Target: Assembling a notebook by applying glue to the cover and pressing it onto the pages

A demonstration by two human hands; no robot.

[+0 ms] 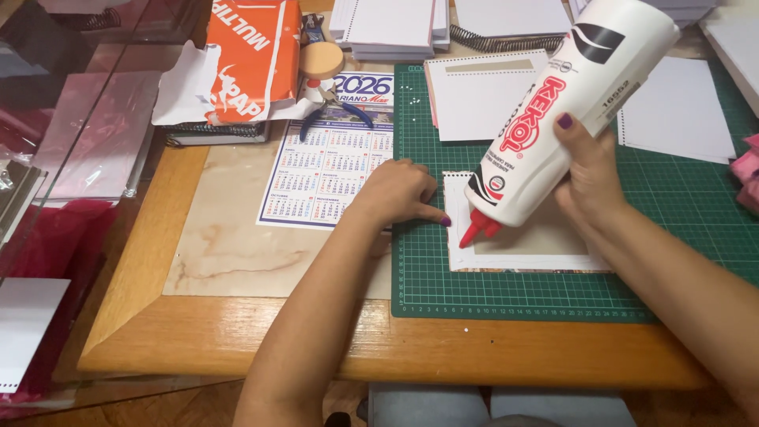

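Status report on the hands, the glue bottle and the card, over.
Right hand grips white glue bottle, tilted, red nozzle at card's left edge. Left hand pins card on green cutting mat. Nothing blocking.

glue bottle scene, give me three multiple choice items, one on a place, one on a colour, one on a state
1. Where does the board under the nozzle lie?
A. on the green cutting mat
B. on the calendar sheet
C. on the person's lap

2. What colour is the nozzle of the glue bottle?
A. blue
B. red
C. black

3. How is the glue bottle held?
A. standing upright on the table
B. lying flat on the mat
C. tilted, nozzle down, in the right hand

Answers:
1 A, since green gridded mat shows on all sides of the board.
2 B, since the tip over the board's left edge is red against the white body.
3 C, since the right hand wraps the bottle's lower body with the nozzle pointing down, while the left hand presses a fingertip beside the board's edge.
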